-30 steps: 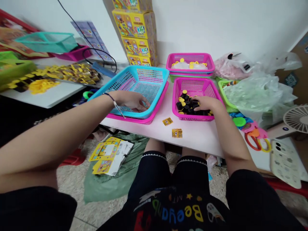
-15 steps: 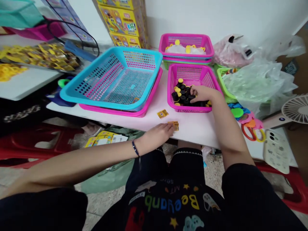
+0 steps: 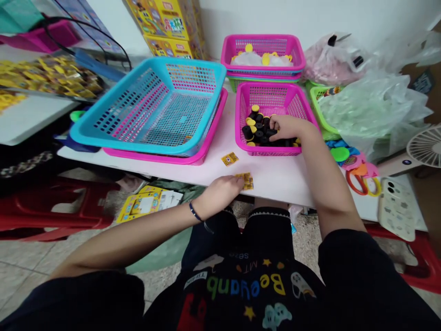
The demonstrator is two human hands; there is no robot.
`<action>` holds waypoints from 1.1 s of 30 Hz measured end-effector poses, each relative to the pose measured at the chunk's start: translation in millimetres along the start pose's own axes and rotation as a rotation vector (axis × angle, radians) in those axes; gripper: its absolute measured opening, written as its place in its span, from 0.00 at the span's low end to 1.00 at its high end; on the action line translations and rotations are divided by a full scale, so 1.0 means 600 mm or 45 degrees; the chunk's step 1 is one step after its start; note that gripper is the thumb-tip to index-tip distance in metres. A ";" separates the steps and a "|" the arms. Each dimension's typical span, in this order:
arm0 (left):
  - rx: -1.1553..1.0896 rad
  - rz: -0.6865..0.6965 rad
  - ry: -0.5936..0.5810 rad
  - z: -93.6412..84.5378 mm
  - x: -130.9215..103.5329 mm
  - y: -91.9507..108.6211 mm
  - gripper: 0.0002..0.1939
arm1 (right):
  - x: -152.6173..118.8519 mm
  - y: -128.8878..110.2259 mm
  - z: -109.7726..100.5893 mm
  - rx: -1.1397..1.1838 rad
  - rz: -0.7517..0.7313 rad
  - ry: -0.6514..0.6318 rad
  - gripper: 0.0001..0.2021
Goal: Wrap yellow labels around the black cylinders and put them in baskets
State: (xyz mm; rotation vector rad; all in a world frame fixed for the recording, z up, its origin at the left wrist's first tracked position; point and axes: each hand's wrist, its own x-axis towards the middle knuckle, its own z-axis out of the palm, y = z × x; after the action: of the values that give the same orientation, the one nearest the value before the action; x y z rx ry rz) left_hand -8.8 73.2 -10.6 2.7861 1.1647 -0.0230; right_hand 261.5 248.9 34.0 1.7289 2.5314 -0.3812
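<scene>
At the table's front edge my left hand is closed, thumb and fingers pinching a small yellow printed packet. A similar flat yellow packet lies on the white tabletop just beyond it. My right hand reaches into a pink basket holding several black spool-shaped pieces, some with yellow ends. Its fingers are curled round a black piece on the pile; the fingertips are partly hidden.
Left of the pink basket stands a large blue basket, stacked on a pink one. Behind are stacked baskets and yellow boxes. To the right are a green basket with plastic bags, scissors, a phone and a fan.
The view has shifted slightly. My left hand has closed its grip on the yellow packet, which now shows more beyond the fingers. My right hand stays among the black pieces.
</scene>
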 end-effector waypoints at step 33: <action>-0.872 -0.384 0.944 -0.073 0.280 -0.094 0.08 | 0.015 0.014 0.031 1.781 -0.242 0.923 0.29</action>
State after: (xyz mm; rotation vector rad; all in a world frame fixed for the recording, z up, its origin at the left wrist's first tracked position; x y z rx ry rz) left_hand 67.8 236.3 16.7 2.0049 1.3564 1.2089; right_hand 264.2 255.6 12.7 2.1327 3.1113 -2.3698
